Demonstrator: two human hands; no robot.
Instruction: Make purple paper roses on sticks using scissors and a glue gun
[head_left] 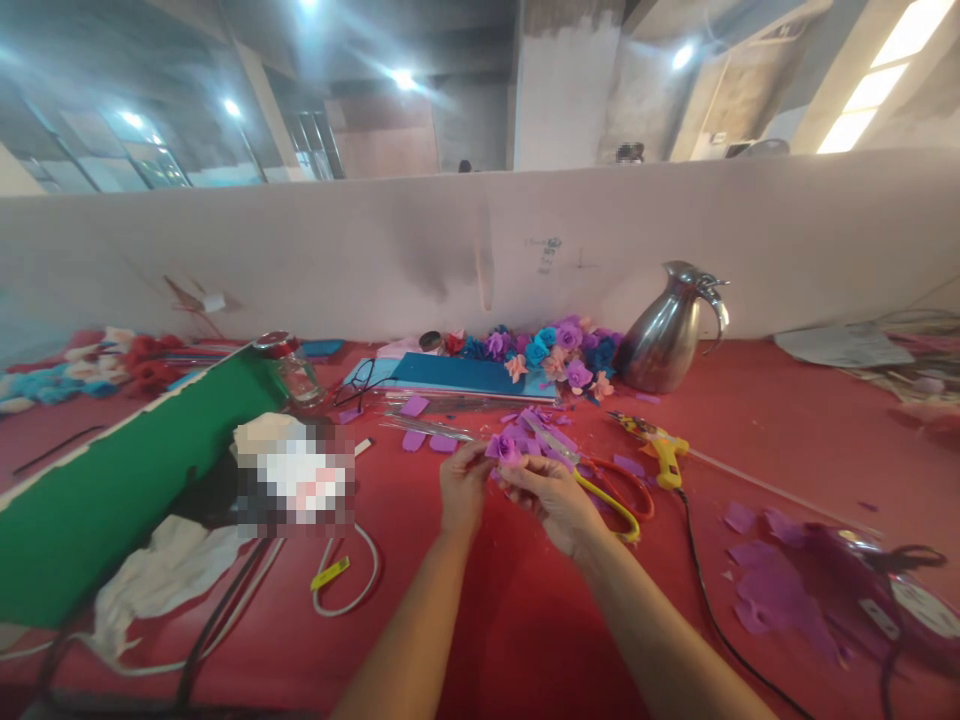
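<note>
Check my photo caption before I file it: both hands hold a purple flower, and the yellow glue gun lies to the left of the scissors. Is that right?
Not quite: in the head view, the yellow glue gun lies to the right of the scissors, not the left. The left hand and right hand do hold a purple flower.

Flower (pixel 504 447) between the hands (pixel 553 492) — scissors (pixel 576 463) and glue gun (pixel 666 455) to its right, pitcher (pixel 661 338) behind them on the surface (pixel 517 620).
</note>
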